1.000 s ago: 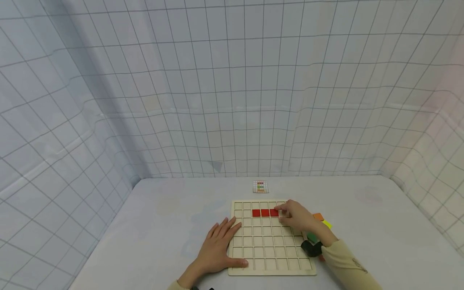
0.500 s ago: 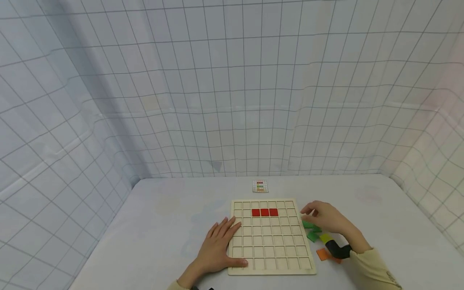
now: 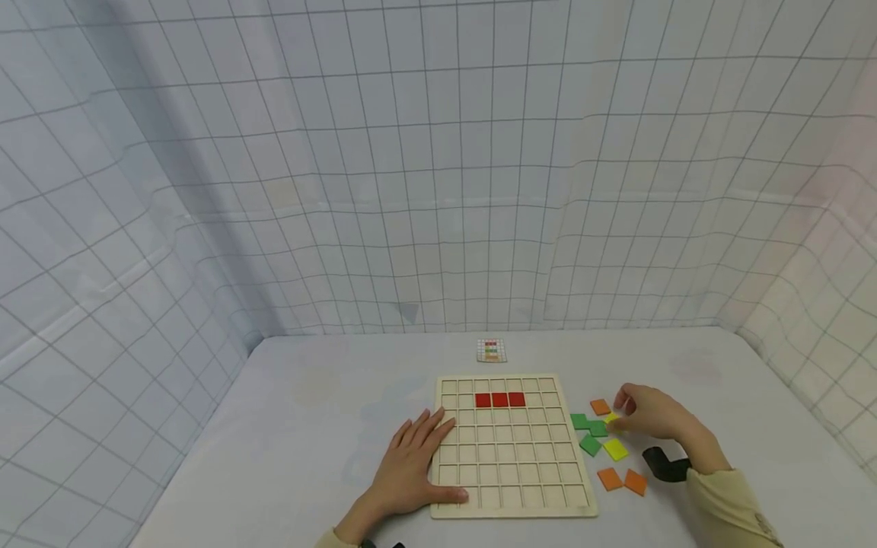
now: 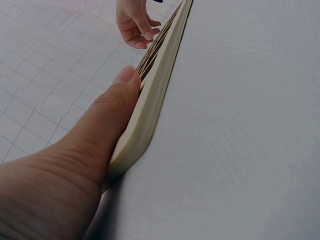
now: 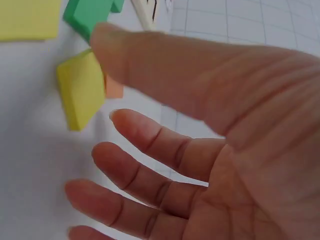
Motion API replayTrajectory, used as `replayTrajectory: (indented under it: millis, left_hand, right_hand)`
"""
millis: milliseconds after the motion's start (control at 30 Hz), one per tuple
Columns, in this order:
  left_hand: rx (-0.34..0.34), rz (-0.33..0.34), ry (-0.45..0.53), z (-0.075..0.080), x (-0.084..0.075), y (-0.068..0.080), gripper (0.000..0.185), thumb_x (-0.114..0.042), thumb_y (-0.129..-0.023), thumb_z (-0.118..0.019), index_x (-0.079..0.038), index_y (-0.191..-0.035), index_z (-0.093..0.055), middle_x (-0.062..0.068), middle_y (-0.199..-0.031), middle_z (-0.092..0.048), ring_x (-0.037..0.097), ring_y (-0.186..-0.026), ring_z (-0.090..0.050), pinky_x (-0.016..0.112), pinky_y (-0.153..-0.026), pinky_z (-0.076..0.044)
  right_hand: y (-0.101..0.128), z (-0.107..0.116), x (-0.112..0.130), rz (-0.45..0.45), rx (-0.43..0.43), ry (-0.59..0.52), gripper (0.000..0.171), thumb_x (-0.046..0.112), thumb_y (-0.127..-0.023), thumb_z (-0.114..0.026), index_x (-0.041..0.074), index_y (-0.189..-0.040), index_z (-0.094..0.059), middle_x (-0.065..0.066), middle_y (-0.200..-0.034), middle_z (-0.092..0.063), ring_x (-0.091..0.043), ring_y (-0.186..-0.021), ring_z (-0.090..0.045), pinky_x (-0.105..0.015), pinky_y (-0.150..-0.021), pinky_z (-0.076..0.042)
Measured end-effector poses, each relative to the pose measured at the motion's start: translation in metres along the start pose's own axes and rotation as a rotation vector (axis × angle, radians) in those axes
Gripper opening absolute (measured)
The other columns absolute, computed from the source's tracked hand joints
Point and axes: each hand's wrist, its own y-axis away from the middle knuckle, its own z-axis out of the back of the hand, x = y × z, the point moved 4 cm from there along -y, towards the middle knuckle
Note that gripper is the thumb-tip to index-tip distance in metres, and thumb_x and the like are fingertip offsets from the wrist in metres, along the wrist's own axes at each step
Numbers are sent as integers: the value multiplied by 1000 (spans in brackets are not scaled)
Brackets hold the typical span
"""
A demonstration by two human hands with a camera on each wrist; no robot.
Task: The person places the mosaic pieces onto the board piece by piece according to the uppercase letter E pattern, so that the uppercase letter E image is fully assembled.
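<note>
A cream wooden grid board lies on the table, with three red square tiles side by side in its upper part. My left hand rests spread on the board's left edge, its thumb over the lower left corner. Right of the board, my right hand is over a yellow tile, thumb and fingers apart. In the right wrist view nothing shows between them; whether the thumb touches the tile I cannot tell. Nearby lie green tiles, another yellow tile and orange tiles.
A small card with a coloured grid pattern lies behind the board. White cloth walls with dark grid lines close off the back and sides of the white table.
My right hand has left the red tile on the board and moved right, to the loose tiles. Its fingers have spread apart. The left hand has stayed in place.
</note>
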Motion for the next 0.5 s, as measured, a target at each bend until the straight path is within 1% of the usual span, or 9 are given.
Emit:
replayTrajectory:
  millis: [167,333,500]
  left_hand:
    - [3,3,5,1,-1,-1,105,-81,-69,-55,-20,-151,-29,3,-156,-20,26,-142,-11,52,-110,-10]
    - [4,1,15,1,-1,-1,105,-80,-70,-56,-20,-151,-29,3,-156,-20,26,-142,-11,52,-110,-10]
    - [1,0,6,1,0,0,105,-82,-69,-55,-20,-151,-29,3,-156,-20,25,-142,-11,52,-110,-10]
  right_hand:
    - [-3,-1,-11,-37,-4,2,26,17,-78,-77,4,-88,-57,-5,-79,-52,-21,-70,-47,-34,-59,-42]
    - [-3,1,-17,-34,-24,17,20,10,-77,-75,3,-85,-57,-4,-77,-52,-21,-70,-47,-34,-60,-42]
    - [-1,1,-17,-22,-13,-11,20,6,-76,-74,2,-85,-57,-5,-77,-52,-21,-71,-47,-35,-61,-42]
